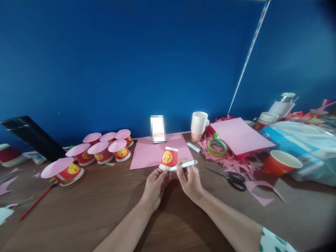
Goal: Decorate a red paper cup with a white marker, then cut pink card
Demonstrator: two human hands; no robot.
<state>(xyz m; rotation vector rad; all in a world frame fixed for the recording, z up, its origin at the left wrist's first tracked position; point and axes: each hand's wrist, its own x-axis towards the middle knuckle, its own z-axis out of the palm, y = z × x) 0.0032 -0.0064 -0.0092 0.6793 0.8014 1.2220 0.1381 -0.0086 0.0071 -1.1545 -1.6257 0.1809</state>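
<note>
Seven red paper cups (122,153) carry pink paper discs (118,145) left along the back edge of the table (105,196), while one discless cup (168,157), seemingly unfinished, is held short of that edge's middle, pinched in the left hand (154,183), the right hand (191,180) gripping a white marker (188,163) at its rim.

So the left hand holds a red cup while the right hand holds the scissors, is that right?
Not quite: the head view shows the right hand holding a white pen; the scissors lie on the table. The left hand does hold a red cup.
</note>
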